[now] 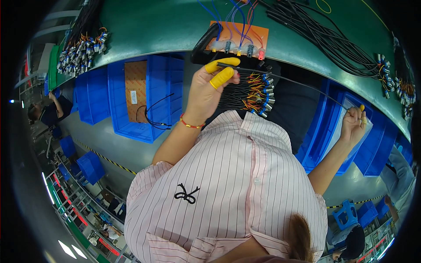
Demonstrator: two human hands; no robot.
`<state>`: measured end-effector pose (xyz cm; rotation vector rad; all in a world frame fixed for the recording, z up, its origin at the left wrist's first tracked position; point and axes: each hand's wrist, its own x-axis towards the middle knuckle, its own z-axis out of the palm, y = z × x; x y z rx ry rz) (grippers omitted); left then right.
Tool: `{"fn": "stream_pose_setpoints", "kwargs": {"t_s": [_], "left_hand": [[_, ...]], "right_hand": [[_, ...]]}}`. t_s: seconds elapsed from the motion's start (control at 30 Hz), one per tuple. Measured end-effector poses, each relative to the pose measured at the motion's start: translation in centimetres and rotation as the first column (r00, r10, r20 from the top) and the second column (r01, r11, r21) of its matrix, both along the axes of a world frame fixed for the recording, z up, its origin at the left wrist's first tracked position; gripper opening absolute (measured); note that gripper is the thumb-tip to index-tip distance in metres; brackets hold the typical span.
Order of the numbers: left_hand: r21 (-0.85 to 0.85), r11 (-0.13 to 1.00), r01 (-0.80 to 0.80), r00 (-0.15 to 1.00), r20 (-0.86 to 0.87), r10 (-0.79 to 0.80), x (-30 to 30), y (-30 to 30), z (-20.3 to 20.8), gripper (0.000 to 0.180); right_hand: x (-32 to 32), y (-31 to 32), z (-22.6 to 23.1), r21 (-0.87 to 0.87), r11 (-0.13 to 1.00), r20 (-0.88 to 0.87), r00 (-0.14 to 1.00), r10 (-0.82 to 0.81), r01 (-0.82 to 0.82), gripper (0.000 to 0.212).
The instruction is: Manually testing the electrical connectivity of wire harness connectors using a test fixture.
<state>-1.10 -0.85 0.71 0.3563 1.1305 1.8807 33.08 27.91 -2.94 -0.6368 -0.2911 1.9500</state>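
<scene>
A black cable (302,83) is stretched between my two hands in front of the green bench. Its thicker black end sits pinched in the fingers of my left hand (207,87), two of which wear yellow finger cots. Farther right, the closed fingers of my right hand (353,125) grip the same cable. Just beyond my left hand, an orange test board (254,33) lies at the bench edge, with blue and red wires running to its row of terminals. Below it, a bundle of black leads with silver-and-blue connectors (266,94) and orange and yellow wires rests by my lap.
More black cables (324,39) lie on the bench at right, their connectors hanging over its edge. Another connector bunch (83,55) hangs at left. Blue bins (164,87) stand under the bench on both sides. Other people are at a distance.
</scene>
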Motion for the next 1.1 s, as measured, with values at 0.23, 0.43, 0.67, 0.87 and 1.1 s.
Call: {"fn": "stream_pose_setpoints", "kwargs": {"t_s": [0.23, 0.43, 0.67, 0.87, 1.1], "left_hand": [[0.160, 0.986, 0.054, 0.974, 0.210, -0.088, 1.5, 0.6, -0.1, 0.032], [0.023, 0.997, 0.073, 0.955, 0.285, -0.077, 1.5, 0.7, 0.1, 0.029], [-0.065, 0.992, 0.108, 0.949, 0.303, -0.083, 1.1, 1.0, -0.1, 0.028], [-0.053, 0.993, 0.105, 0.943, 0.321, -0.083, 0.9, 1.2, 0.3, 0.027], [-0.002, 0.996, 0.086, 0.869, 0.489, -0.074, 0.5, 1.5, 1.3, 0.026]], "right_hand": [[-0.6, -1.3, -0.9, 0.075, 0.984, 0.006, 0.987, 0.163, -0.163, 0.021], [-3.0, -2.2, 0.3, 0.170, 0.969, 0.136, 0.978, 0.158, -0.180, 0.012], [-5.5, -3.2, 0.8, 0.236, 0.938, 0.239, 0.951, 0.198, -0.255, 0.015], [-5.6, -2.9, 0.9, 0.207, 0.940, 0.210, 0.951, 0.226, -0.270, 0.014], [-5.8, -3.1, 1.3, 0.181, 0.948, 0.191, 0.955, 0.228, -0.262, 0.013]]}}
